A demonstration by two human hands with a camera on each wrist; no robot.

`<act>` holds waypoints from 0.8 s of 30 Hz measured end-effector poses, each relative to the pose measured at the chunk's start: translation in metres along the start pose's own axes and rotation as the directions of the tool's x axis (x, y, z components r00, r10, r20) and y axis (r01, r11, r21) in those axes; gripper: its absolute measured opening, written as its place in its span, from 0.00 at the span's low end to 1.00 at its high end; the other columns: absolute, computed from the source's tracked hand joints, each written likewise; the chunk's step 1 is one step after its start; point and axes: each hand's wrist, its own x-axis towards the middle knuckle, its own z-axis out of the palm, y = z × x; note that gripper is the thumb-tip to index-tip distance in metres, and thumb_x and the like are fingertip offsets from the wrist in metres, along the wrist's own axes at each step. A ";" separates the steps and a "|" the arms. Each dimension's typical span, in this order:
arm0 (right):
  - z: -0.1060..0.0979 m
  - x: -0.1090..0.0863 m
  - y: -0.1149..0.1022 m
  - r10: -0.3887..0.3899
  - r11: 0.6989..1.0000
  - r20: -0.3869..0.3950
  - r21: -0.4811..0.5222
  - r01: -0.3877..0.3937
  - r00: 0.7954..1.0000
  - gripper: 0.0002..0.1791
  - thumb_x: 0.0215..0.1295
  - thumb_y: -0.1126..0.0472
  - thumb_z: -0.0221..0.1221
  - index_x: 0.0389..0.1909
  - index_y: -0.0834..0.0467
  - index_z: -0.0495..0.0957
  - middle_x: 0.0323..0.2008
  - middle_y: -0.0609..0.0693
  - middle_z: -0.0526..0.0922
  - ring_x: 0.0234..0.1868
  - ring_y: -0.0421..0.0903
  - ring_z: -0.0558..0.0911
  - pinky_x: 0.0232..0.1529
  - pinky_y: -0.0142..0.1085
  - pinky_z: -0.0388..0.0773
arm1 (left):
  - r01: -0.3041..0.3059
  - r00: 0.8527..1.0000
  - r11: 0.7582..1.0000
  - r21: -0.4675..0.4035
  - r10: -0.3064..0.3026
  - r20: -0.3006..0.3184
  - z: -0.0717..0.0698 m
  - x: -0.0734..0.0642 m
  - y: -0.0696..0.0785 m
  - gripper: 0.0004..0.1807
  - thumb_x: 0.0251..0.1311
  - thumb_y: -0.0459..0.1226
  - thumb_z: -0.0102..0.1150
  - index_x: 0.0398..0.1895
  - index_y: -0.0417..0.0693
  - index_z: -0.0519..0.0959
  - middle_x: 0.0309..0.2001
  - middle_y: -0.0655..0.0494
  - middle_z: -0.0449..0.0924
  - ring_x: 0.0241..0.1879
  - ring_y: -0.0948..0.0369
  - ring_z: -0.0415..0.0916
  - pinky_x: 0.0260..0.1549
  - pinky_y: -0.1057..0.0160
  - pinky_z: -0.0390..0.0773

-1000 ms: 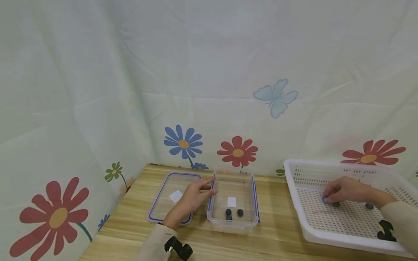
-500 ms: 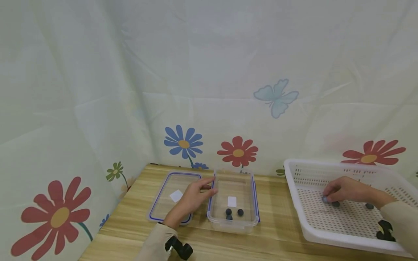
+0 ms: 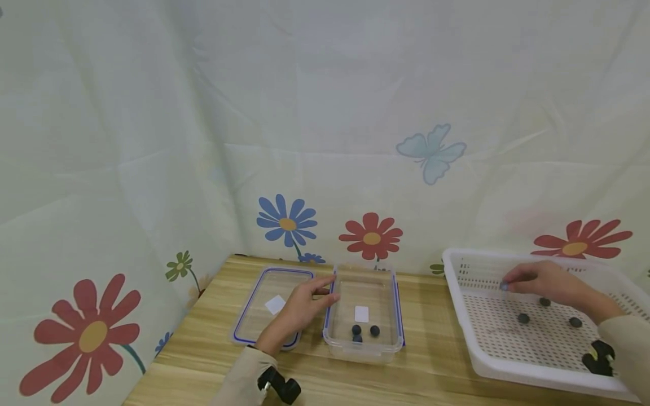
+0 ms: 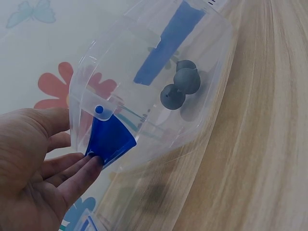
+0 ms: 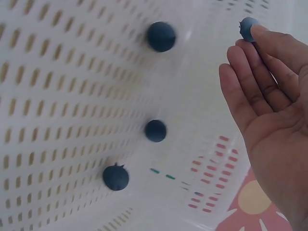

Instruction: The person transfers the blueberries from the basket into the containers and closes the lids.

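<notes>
My right hand (image 3: 556, 286) pinches a blueberry (image 5: 249, 29) between thumb and fingertips, raised above the floor of the white perforated basket (image 3: 508, 375). Three more blueberries lie spread over the basket floor, the nearest to the hand being one blueberry (image 3: 545, 301) just under it. With fairly straight fingers, my left hand (image 3: 299, 304) touches the left side of a clear lidless box (image 3: 363, 351); the left wrist view has its fingertips against the blue latch (image 4: 109, 139). Inside the box, three blueberries (image 4: 186, 80) sit together near its front end.
A clear lid (image 3: 265, 282) with a blue seal and a white label lies left of the box, partly beneath the left forearm. Behind the wooden table (image 3: 431, 338) hangs a flowered curtain (image 3: 325, 113). Bare tabletop separates box and basket.
My right hand has risen from the basket floor with the blueberry in its pinch, uncovering the blueberries beneath. The left hand has stayed at the box.
</notes>
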 end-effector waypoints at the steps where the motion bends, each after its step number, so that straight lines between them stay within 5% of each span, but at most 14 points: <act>1: -0.001 -0.001 -0.001 -0.008 1.000 -0.018 -0.001 0.008 1.000 0.14 0.69 0.57 0.72 0.50 0.59 0.88 0.45 0.52 0.89 0.45 0.52 0.84 0.46 0.48 0.83 | -0.001 1.000 1.000 0.001 0.001 -0.001 0.000 0.000 0.000 0.28 0.76 0.40 0.64 0.74 0.38 0.74 0.72 0.38 0.74 0.63 0.41 0.79 0.58 0.42 0.82; 11: -0.013 -0.007 -0.032 0.000 1.000 -0.110 0.012 0.001 0.994 0.20 0.71 0.55 0.71 0.56 0.63 0.86 0.48 0.56 0.89 0.47 0.56 0.85 0.48 0.57 0.85 | -0.003 1.000 1.000 -0.008 0.003 -0.001 -0.001 -0.001 -0.002 0.28 0.76 0.40 0.64 0.74 0.38 0.74 0.71 0.39 0.74 0.62 0.41 0.79 0.57 0.43 0.82; 24: -0.027 -0.013 -0.080 -0.012 0.998 -0.209 0.062 0.025 0.978 0.22 0.76 0.50 0.66 0.60 0.61 0.84 0.51 0.56 0.88 0.53 0.61 0.84 0.48 0.46 0.83 | -0.021 1.000 1.000 -0.001 0.021 0.006 -0.001 -0.001 -0.007 0.28 0.76 0.41 0.64 0.74 0.38 0.74 0.71 0.38 0.74 0.62 0.41 0.80 0.58 0.42 0.81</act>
